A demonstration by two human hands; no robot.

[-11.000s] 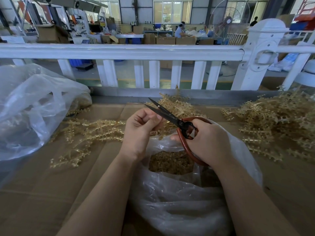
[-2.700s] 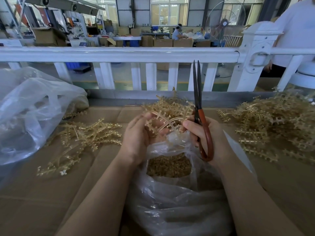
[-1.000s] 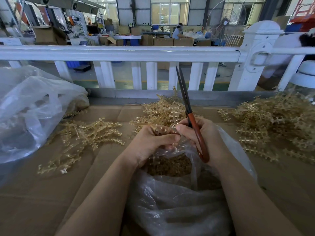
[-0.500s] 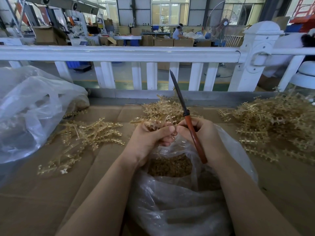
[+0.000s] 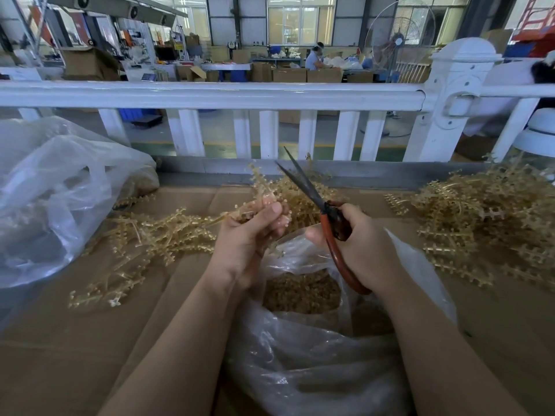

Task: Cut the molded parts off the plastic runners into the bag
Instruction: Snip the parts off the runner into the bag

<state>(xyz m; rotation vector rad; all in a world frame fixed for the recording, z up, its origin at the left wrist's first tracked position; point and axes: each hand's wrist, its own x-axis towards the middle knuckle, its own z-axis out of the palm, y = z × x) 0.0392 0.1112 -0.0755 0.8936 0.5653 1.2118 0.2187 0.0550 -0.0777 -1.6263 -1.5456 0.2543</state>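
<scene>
My left hand (image 5: 249, 238) grips a translucent tan plastic runner (image 5: 261, 187) that sticks up past my fingers, just above the mouth of a clear plastic bag (image 5: 315, 370). Loose tan molded parts (image 5: 300, 292) fill the bottom of the bag. My right hand (image 5: 363, 247) holds red-handled scissors (image 5: 327, 223). Their dark blades are slightly apart and point up and to the left, next to the runner's tip. Whether a blade touches the runner is unclear.
Runners lie in a pile on the left (image 5: 144, 235), a heap behind my hands (image 5: 303, 190) and a large heap on the right (image 5: 486, 217). A second clear bag (image 5: 51, 187) sits far left. Cardboard (image 5: 75, 340) covers the table. A white railing (image 5: 240, 94) runs behind.
The scissors' blades have parted slightly and tilted further left. My left hand has lifted the runner higher and my right hand has shifted right, away from it.
</scene>
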